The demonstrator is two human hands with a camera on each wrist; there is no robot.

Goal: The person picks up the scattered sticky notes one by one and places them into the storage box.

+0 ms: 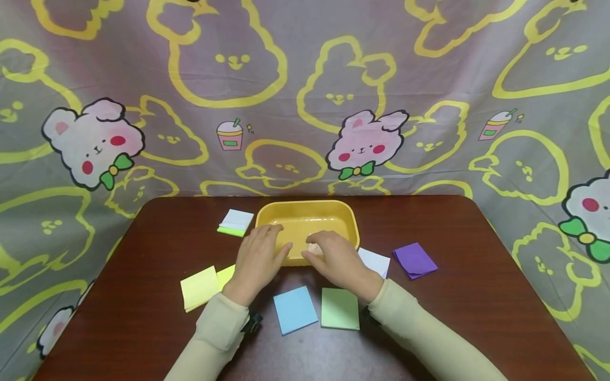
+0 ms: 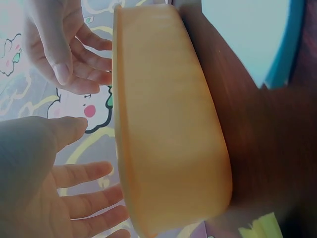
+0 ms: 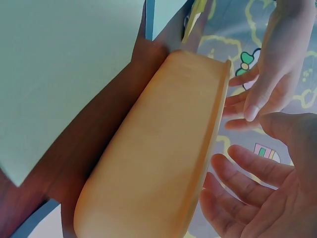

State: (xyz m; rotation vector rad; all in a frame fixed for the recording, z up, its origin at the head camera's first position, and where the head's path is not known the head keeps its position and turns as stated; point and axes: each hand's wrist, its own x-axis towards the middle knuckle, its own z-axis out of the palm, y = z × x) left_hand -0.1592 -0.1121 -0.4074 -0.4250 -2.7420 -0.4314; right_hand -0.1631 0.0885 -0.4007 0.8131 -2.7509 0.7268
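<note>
A yellow rectangular tray (image 1: 297,211) sits toward the back of the table. Over its near left side my left hand (image 1: 258,255) reaches with fingers spread and nothing between them. My right hand (image 1: 339,260) hovers over the near right rim, thumb apart from loosely bent fingers. A small pale, crumbly-looking lump (image 1: 314,248) shows between that thumb and forefinger in the head view. Both wrist views show the tray's outer wall (image 2: 168,119) with the right hand (image 3: 252,193) and left hand (image 3: 280,69) above the rim, fingers apart; the lump is hidden there.
Square note pads lie around: blue (image 1: 295,310) and green (image 1: 340,308) in front, white (image 1: 374,261) and purple (image 1: 414,260) at right, yellow (image 1: 200,288) at left, white-and-green (image 1: 236,221) behind left. A patterned curtain (image 1: 295,121) hangs behind the table (image 1: 500,317).
</note>
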